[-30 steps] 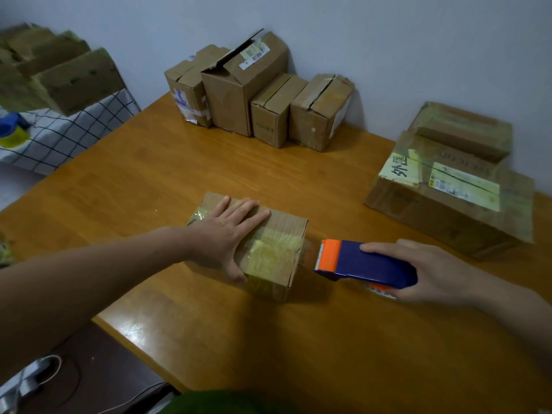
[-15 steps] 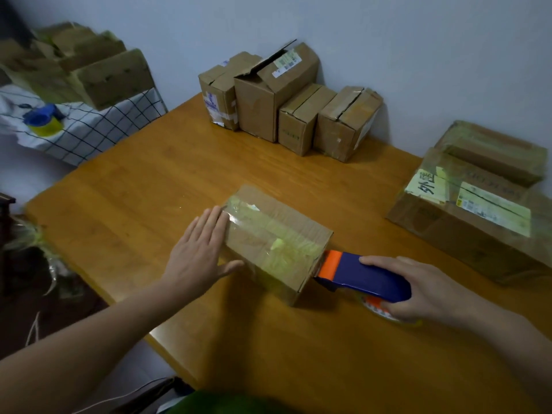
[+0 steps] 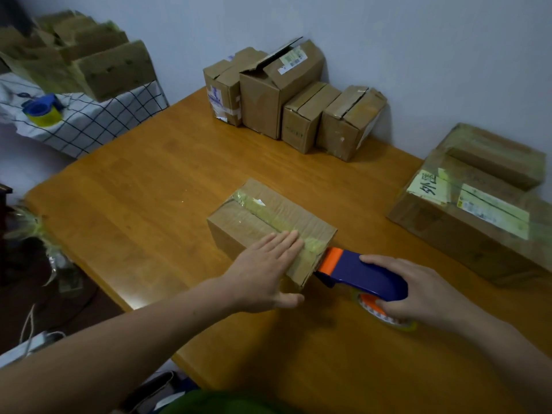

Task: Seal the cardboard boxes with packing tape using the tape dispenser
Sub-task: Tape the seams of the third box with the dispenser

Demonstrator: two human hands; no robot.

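Worn on the torso: dark green garment (image 3: 215,403), seen as a rounded patch of cloth at the lower frame edge. Bare on both sides from left hand (image 3: 263,273) and right hand (image 3: 418,294) along the forearms to the frame border.

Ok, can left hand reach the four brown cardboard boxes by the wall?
Probably, with a stretch: left hand lies flat on the taped cardboard box, gripping nothing; only bare wooden table before the four boxes.
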